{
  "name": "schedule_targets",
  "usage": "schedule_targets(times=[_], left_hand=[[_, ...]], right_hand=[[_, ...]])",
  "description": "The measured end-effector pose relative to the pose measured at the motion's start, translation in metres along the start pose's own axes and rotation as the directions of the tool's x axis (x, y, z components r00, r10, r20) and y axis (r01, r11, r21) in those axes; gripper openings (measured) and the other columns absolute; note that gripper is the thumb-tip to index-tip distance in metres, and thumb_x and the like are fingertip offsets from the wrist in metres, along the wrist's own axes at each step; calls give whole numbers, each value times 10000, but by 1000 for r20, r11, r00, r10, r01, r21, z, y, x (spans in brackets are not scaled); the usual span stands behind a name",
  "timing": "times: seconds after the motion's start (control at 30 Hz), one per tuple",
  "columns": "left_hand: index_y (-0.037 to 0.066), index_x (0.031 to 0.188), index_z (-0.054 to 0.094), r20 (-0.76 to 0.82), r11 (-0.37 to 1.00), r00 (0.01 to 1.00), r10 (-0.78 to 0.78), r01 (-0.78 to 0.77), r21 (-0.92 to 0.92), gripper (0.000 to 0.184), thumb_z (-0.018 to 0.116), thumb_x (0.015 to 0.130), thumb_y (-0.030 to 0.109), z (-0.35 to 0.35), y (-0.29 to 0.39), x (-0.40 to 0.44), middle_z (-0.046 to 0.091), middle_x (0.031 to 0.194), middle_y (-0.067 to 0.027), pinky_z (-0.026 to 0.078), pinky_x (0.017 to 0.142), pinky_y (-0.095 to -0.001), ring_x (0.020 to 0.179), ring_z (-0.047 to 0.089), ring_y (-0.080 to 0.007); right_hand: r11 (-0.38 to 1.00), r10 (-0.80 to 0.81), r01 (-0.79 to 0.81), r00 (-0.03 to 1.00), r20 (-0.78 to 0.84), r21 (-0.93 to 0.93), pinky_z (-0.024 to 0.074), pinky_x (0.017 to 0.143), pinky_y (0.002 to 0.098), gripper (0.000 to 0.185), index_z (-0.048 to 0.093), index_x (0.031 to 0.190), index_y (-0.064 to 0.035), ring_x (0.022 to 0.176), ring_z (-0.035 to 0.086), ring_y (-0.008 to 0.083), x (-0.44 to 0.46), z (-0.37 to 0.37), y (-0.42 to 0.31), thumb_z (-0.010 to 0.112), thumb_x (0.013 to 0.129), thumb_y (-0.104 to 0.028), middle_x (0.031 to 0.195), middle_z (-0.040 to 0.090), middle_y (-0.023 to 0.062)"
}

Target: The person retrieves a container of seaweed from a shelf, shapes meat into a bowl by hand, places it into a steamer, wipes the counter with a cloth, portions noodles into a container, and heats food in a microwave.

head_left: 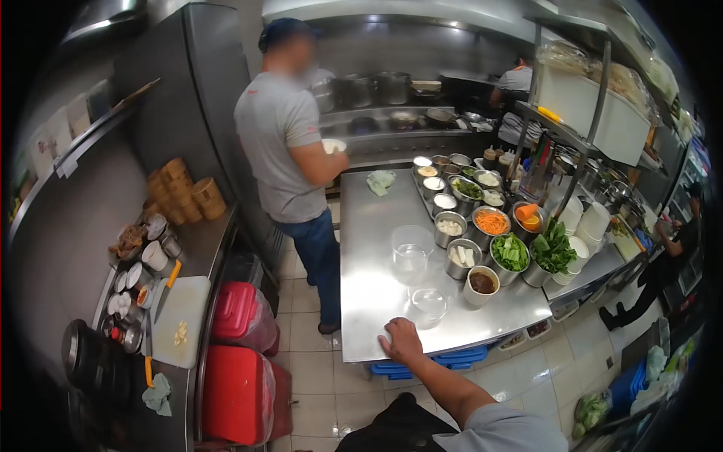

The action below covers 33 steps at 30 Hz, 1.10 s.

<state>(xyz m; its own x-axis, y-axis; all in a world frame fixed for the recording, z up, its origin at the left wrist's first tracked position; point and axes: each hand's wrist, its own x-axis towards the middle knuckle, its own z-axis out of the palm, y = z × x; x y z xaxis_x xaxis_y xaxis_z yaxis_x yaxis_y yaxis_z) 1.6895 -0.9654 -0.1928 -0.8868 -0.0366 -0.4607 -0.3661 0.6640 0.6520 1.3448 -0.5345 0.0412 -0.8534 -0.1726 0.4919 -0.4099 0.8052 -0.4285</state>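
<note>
One of my hands [401, 340] rests on the front edge of the steel table [369, 286], fingers spread and holding nothing; by its arm from the lower right it is my right hand. A clear round container [428, 303] stands just beyond it, and a larger clear one [413, 248] farther back. To the right are a cup of brown sauce [482, 284], a bowl of chopped greens [510, 253] and a bowl of shredded carrot [490, 222]. My left hand does not show.
A person in a grey shirt [280, 143] stands beyond the table's left side, holding a white bowl [334, 146]. Red bins [239, 393] and a side counter with a cutting board [181, 320] and knives are left. Other people work at the back and far right.
</note>
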Motion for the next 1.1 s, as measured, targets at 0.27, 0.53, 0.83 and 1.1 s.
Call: schedule_targets(times=[0.27,0.53,0.83,1.1], left_hand=[[106,888,697,76,963,970,-231,216,163,390,398,923,354,-25,83,95,674,975,-175,476,826,-474,928,629,-348],[53,914,647,-519,937,848,-109,-87,-338,186,641,856,230,-142,150,94,647,877,-128,497,781,-348,846,636,-265],[17,905,684,-924,957,294,-243,-84,-278,148,615,880,146,-383,123,90,697,795,-61,505,700,-302,761,648,-129],[85,982,690,-950,959,268,-161,269,-87,179,584,858,159,-601,-13,157,702,933,-109,474,843,-420,936,648,-279]], right_hand=[[998,-24,23,999,-22,-50,399,914,485,315,577,945,-9,1017,516,403,5,10,-2,726,724,-177,1038,551,221],[999,-5,8,997,72,-48,350,954,493,361,530,1035,12,1080,473,411,5,27,-9,672,758,-172,1122,520,229],[993,-23,37,992,123,-115,353,930,499,307,516,1046,14,1066,475,407,12,30,-19,600,852,-207,1112,514,222],[963,-125,114,992,-27,-245,399,594,520,485,523,660,2,598,488,418,43,48,-55,490,929,-400,636,529,209]])
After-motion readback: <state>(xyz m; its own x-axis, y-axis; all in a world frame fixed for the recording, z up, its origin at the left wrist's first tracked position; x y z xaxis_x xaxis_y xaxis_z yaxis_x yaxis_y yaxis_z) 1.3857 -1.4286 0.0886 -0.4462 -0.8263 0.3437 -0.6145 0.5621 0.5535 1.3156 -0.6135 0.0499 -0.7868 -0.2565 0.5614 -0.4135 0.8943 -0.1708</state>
